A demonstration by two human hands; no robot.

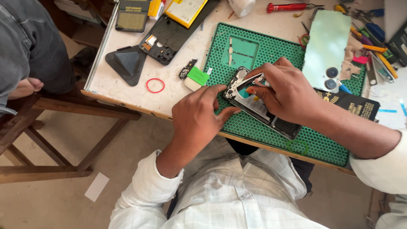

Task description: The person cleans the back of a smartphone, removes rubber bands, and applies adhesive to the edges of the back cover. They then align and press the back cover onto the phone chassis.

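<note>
Your left hand (199, 116) presses its fingers on the near edge of the open phone (258, 108), which lies on the green mat (254, 127). Your right hand (286, 91) pinches a small part inside the phone.

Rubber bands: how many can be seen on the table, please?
2. A red rubber band lies on the white tabletop, left of the green mat. A green rubber band lies on the mat near its front edge. Others may be hidden among the tools.

Phone repair workshop; green mat (263, 127); screwdrivers (288, 6).
</note>
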